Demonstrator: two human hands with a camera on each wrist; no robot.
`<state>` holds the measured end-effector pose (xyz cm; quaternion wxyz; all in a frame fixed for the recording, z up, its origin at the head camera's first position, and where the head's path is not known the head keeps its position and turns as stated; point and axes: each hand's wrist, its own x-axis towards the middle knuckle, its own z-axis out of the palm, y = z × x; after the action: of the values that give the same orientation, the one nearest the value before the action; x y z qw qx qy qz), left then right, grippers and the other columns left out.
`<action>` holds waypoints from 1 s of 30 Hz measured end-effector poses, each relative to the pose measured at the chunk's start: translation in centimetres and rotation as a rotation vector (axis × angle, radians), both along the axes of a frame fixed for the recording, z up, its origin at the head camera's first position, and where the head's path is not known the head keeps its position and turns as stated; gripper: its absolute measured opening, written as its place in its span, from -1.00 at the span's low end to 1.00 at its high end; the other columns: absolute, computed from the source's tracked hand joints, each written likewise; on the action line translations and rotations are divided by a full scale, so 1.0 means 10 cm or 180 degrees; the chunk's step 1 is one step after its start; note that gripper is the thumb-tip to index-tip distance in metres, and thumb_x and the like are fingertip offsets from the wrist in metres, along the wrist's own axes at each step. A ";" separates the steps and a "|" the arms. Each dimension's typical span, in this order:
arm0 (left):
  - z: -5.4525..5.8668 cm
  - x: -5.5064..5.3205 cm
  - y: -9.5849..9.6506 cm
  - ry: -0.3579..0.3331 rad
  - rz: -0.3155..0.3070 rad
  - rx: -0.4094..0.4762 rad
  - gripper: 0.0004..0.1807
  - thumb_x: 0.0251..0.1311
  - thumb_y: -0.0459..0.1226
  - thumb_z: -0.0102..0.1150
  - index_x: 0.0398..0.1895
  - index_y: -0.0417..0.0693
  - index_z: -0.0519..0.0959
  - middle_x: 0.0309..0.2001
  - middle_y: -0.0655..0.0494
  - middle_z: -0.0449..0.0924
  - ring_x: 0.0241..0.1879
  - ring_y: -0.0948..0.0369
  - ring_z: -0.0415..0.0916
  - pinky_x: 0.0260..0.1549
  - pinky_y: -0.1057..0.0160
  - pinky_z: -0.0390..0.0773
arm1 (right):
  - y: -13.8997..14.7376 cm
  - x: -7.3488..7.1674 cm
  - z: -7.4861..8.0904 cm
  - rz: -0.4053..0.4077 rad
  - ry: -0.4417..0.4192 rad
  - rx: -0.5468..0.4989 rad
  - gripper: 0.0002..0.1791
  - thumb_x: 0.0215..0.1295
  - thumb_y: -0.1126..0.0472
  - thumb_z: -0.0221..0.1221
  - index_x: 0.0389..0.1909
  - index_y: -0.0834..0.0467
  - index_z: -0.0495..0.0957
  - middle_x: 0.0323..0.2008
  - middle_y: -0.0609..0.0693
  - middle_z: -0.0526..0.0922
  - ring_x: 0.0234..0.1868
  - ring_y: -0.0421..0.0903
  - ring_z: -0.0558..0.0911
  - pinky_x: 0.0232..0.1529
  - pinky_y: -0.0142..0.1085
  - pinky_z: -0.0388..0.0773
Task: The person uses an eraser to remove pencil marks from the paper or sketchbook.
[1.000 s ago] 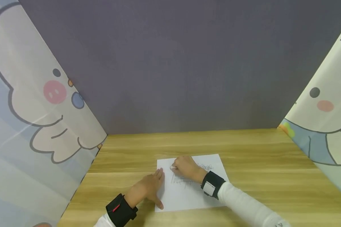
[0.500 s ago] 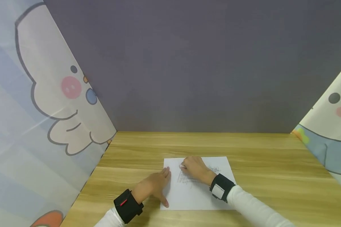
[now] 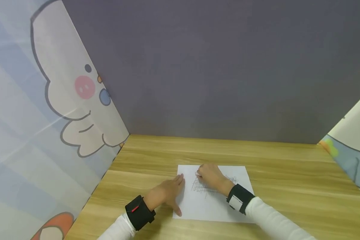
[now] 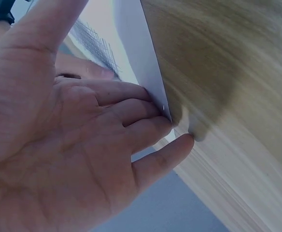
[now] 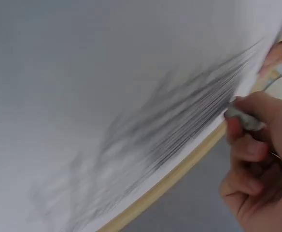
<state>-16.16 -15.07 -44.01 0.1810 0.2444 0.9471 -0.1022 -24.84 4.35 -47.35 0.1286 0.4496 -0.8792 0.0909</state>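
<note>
A white sheet of paper (image 3: 204, 211) lies on the table with a patch of crosshatched pencil lines (image 3: 202, 188). My left hand (image 3: 167, 191) rests at the sheet's left edge, fingers and thumb spread. In the left wrist view its fingertips come down along the paper's edge, the little finger over the wood. Over the upper part of the scribble, my right hand (image 3: 211, 175) pinches a small grey-white eraser (image 5: 243, 117) between thumb and forefinger. The eraser's tip is right at the dark lines in the right wrist view. The other fingers of that hand are curled.
The wood-grain table (image 3: 150, 156) meets a dark grey panel (image 3: 216, 73) at its far edge. A cartoon-printed sheet (image 3: 69, 110) slopes along the left side, and similar printed cloth (image 3: 355, 133) stands at the right. Both wrists wear black bands.
The head view has turned a little, so the scene shifts right. My right hand has slid slightly rightward over the paper with the eraser; the left hand keeps its place at the edge.
</note>
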 end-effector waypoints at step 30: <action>0.00 0.03 0.01 0.0049 -0.0015 -0.0044 0.34 -0.38 0.38 0.35 0.42 -0.20 0.07 0.43 -0.14 -0.08 0.36 0.09 -0.12 0.27 0.23 0.20 | 0.06 0.01 -0.03 -0.0293 -0.0354 -0.0443 -0.84 0.12 0.20 0.32 -0.62 0.04 0.65 -0.74 -0.22 0.39 -0.71 -0.36 0.24 -0.75 -0.50 0.18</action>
<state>-15.82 -14.95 -44.06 0.1752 0.2447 0.9471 -0.1112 -24.72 4.95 -47.69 0.1145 0.3929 -0.8963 0.1705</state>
